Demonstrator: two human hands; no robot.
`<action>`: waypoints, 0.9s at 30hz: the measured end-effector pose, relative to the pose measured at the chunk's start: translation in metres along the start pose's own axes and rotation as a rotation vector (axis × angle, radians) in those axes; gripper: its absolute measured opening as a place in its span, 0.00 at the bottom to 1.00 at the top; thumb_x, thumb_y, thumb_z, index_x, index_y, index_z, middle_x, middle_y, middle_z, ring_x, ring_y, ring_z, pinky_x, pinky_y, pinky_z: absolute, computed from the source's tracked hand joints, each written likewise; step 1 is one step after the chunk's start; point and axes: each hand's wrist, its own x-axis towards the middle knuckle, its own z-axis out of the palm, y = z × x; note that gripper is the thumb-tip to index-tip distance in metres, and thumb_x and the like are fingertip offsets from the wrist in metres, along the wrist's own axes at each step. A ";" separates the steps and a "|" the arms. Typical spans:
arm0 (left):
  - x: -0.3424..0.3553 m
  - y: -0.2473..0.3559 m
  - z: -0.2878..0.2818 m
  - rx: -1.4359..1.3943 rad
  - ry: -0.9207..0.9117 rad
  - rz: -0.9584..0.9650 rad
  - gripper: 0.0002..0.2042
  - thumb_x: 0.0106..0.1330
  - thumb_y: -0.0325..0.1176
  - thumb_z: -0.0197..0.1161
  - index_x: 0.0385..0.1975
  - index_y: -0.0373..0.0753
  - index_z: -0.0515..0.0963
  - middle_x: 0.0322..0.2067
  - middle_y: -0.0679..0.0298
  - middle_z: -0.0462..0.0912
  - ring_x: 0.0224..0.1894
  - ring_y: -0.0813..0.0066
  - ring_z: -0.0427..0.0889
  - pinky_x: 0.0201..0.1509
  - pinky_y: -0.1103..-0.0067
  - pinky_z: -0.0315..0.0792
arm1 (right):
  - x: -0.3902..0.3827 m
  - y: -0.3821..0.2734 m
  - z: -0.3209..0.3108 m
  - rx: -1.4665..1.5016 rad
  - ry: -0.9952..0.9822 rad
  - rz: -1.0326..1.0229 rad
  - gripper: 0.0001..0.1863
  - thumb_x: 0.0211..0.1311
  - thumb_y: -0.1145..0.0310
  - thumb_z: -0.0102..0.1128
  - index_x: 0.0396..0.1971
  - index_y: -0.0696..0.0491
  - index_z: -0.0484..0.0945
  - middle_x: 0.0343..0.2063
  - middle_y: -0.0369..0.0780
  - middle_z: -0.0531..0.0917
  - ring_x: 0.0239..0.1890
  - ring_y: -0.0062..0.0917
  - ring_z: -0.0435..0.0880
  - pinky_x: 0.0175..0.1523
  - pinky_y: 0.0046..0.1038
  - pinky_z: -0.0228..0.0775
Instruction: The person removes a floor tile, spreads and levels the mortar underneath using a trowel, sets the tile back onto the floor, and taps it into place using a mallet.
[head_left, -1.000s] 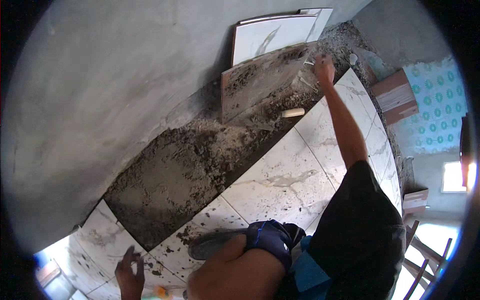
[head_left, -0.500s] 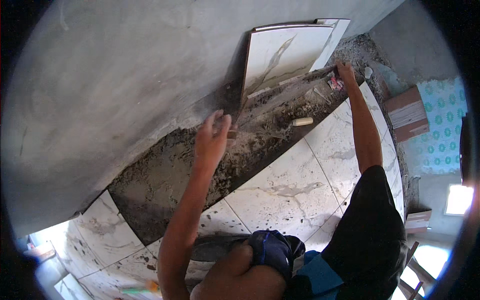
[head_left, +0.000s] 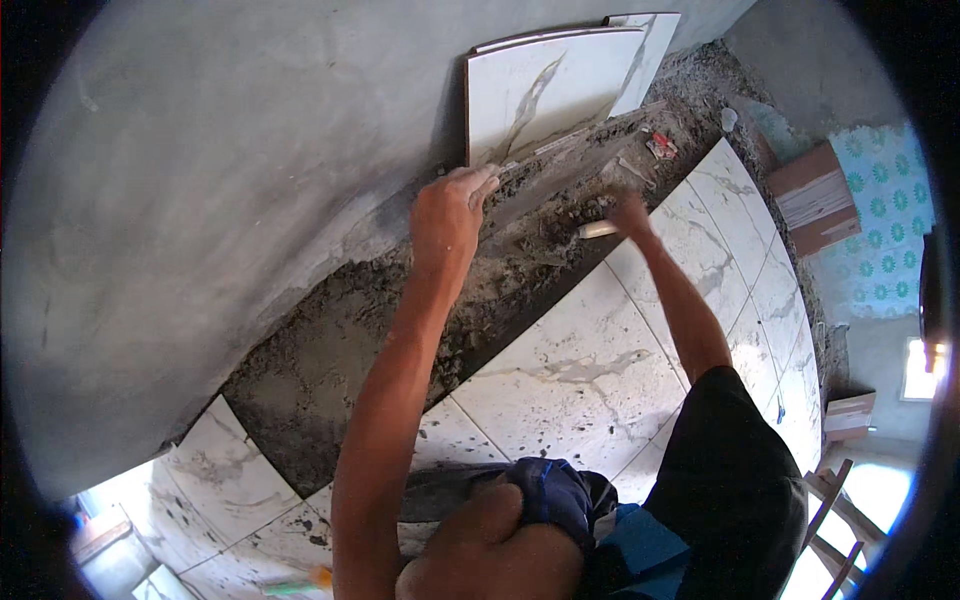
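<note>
My left hand (head_left: 450, 225) is at the lower left corner of a white marble-patterned tile (head_left: 555, 95) leaning on the wall. Its fingers are bent and pressed together, their tips beside that corner; whatever they pinch, if anything, is hidden. Blurred by motion, my right hand (head_left: 630, 215) hovers by the pale handle of a tool (head_left: 598, 229) on the edge of the mortar strip. Whether it touches that handle cannot be made out. Rough grey mortar (head_left: 330, 345) fills the gap between the wall and the laid floor tiles (head_left: 560, 375).
The bare grey wall (head_left: 230, 180) rises on the left. A red and white scrap (head_left: 661, 146) lies in the mortar debris. Cardboard boxes (head_left: 815, 200) stand at the right near a green-patterned sheet (head_left: 880, 210). Dark crumbs dot the nearer tiles.
My right hand has come back from the far end of the mortar strip toward the pale handle. My left hand has moved up to the leaning tile's corner, its fingers closing. The view has shifted slightly.
</note>
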 end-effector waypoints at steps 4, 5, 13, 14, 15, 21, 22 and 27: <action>0.009 0.008 -0.008 0.035 -0.066 -0.036 0.11 0.60 0.37 0.58 0.37 0.40 0.80 0.35 0.58 0.82 0.36 0.64 0.81 0.40 0.74 0.74 | -0.023 -0.057 -0.029 -0.025 -0.417 -0.167 0.24 0.41 0.66 0.59 0.44 0.49 0.73 0.45 0.46 0.75 0.52 0.42 0.70 0.57 0.43 0.59; 0.012 0.008 -0.011 0.024 -0.063 -0.031 0.11 0.60 0.38 0.58 0.37 0.40 0.80 0.35 0.59 0.82 0.36 0.63 0.81 0.41 0.74 0.74 | -0.021 -0.060 -0.029 -0.080 -0.427 -0.212 0.22 0.41 0.68 0.60 0.43 0.48 0.73 0.43 0.46 0.75 0.50 0.41 0.71 0.55 0.42 0.61; 0.027 -0.012 -0.013 -0.037 -0.080 -0.018 0.11 0.59 0.39 0.59 0.36 0.41 0.80 0.34 0.58 0.81 0.36 0.60 0.80 0.40 0.71 0.72 | -0.015 -0.068 -0.062 -0.070 -0.450 -0.528 0.21 0.42 0.57 0.63 0.38 0.49 0.73 0.34 0.42 0.79 0.36 0.36 0.78 0.42 0.35 0.70; 0.028 -0.013 -0.015 -0.032 -0.128 -0.045 0.14 0.60 0.43 0.57 0.38 0.41 0.80 0.36 0.58 0.81 0.38 0.62 0.80 0.42 0.71 0.72 | -0.012 -0.086 -0.084 -0.013 -0.595 -0.418 0.23 0.44 0.55 0.62 0.41 0.48 0.74 0.30 0.44 0.79 0.34 0.38 0.79 0.40 0.38 0.70; 0.030 -0.012 -0.017 -0.025 -0.169 -0.068 0.17 0.61 0.46 0.56 0.40 0.41 0.79 0.37 0.58 0.81 0.41 0.63 0.80 0.44 0.71 0.71 | -0.006 -0.100 -0.102 0.042 -0.729 -0.308 0.25 0.45 0.54 0.62 0.45 0.47 0.75 0.27 0.46 0.80 0.31 0.40 0.80 0.38 0.41 0.70; 0.033 -0.011 -0.021 -0.077 -0.217 -0.116 0.18 0.61 0.48 0.55 0.42 0.42 0.79 0.38 0.58 0.81 0.42 0.64 0.79 0.47 0.72 0.70 | 0.042 -0.123 -0.134 0.256 -0.568 -0.404 0.22 0.44 0.54 0.63 0.41 0.47 0.78 0.28 0.43 0.82 0.29 0.39 0.80 0.37 0.41 0.71; 0.032 -0.010 -0.023 -0.073 -0.213 -0.115 0.18 0.61 0.48 0.55 0.42 0.42 0.79 0.38 0.58 0.81 0.42 0.64 0.79 0.47 0.72 0.70 | 0.052 -0.130 -0.142 0.168 -0.607 -0.323 0.23 0.44 0.54 0.64 0.41 0.47 0.77 0.31 0.44 0.82 0.32 0.39 0.80 0.39 0.39 0.71; 0.030 -0.016 -0.017 -0.104 -0.207 -0.125 0.18 0.61 0.50 0.55 0.41 0.43 0.79 0.38 0.55 0.81 0.42 0.60 0.79 0.48 0.70 0.69 | 0.088 -0.125 -0.192 0.006 -0.459 -0.445 0.23 0.44 0.55 0.65 0.41 0.48 0.77 0.32 0.44 0.81 0.35 0.38 0.80 0.40 0.37 0.72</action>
